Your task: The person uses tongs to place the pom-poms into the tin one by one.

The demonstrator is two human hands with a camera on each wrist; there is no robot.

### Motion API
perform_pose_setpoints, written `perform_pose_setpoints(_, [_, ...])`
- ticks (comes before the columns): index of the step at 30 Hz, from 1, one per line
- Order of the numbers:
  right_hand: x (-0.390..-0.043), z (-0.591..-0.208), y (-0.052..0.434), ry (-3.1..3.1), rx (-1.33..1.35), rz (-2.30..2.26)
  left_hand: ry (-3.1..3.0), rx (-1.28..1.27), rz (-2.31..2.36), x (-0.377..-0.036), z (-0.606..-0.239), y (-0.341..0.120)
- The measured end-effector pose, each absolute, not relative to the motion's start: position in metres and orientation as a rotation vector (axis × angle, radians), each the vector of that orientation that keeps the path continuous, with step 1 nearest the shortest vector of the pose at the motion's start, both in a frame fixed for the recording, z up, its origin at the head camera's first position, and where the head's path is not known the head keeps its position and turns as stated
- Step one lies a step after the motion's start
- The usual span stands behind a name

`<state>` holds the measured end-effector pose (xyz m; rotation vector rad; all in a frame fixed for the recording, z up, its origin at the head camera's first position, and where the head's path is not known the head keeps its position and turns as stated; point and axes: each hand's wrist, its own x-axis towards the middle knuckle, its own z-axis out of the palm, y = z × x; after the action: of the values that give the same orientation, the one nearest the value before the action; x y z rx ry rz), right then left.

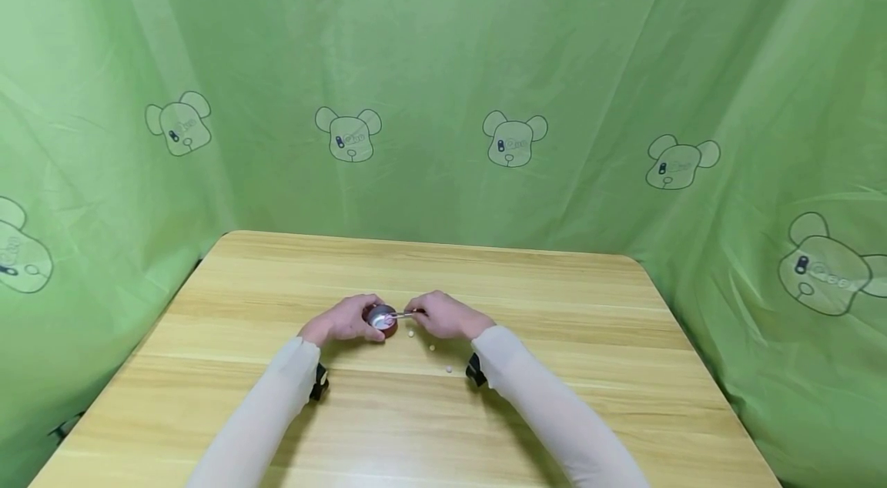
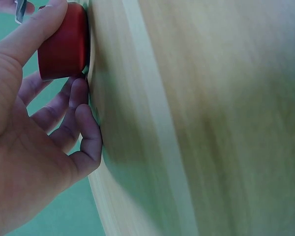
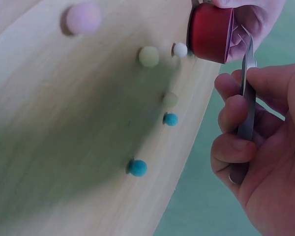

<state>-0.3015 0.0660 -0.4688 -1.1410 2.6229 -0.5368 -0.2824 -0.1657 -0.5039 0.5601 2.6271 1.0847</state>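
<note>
We see the left hand [image 1: 349,319] wrapped round the red tin [image 3: 210,35], thumb on the near side and fingers behind, with the tin standing mouth up on the table [image 1: 527,272], left of the right hand [image 1: 445,315]. That right hand grips the tweezers [image 3: 248,93] between thumb and curled fingers, tips pointing left at the tin's mouth; they seem parted, and we make out no ball between them. Six balls lie loose on the table: a white one [image 3: 180,49] just beside the tin, then a pale yellow-green one [image 3: 149,56] and a pink one [image 3: 83,18] in a row running near and right, plus a pale green one [image 3: 170,100] and two blue ones [image 3: 171,119] [image 3: 138,168] by the right hand. We judge the work to be under way but unfinished: the tin is steadied, the tweezers are at its mouth, and those six remain outside. Something pinkish shows inside the tin, but we cannot tell whether it is a ball, nor how many are in there.
</note>
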Motion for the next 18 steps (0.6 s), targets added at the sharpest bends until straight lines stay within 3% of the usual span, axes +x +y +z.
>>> perform_pose_setpoints(18, [-0.293, -0.461, 0.114, 2.656, -1.152, -0.577, 2.627, 0.510, 1.091, -0.280, -0.504, -0.165])
